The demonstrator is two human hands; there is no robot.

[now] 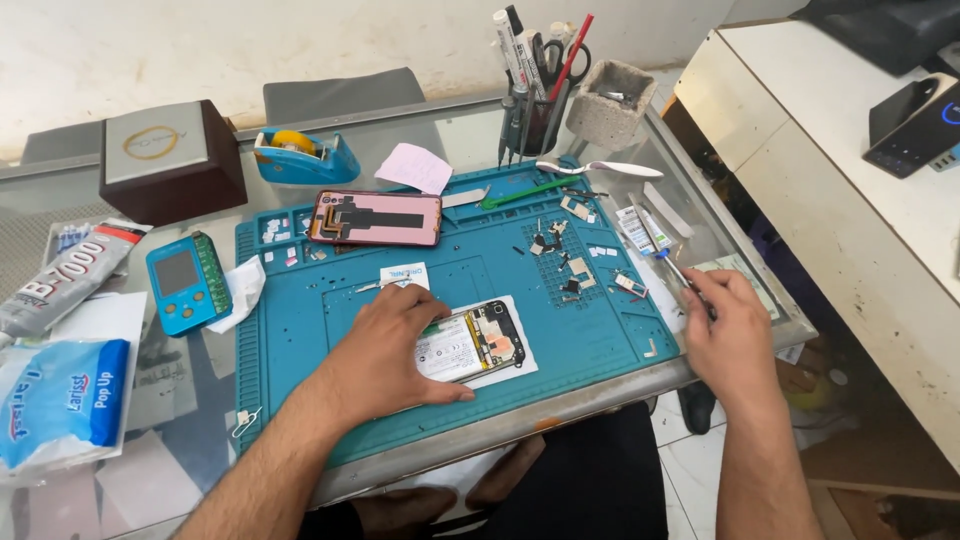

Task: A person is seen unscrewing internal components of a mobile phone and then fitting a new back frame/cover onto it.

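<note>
Two hands apart — left hand flat on opened phone | right hand pinching tweezers | blue tissue pack far left

**Even daylight over my bench, soft at the edges**

The light on my table is bright and even, with no hard beam anywhere. My left hand throws only a faint, soft shadow onto the blue mat. The white wall behind is washed pale, close to overexposed. The glass top gives a dull grey sheen at the far left rather than sharp glare. The white counter on my right reads bright but keeps its detail. Under the table it falls dark. The centre is sharp; straight edges bow slightly toward the corners, and my forearms blur a little near the bottom.
</note>
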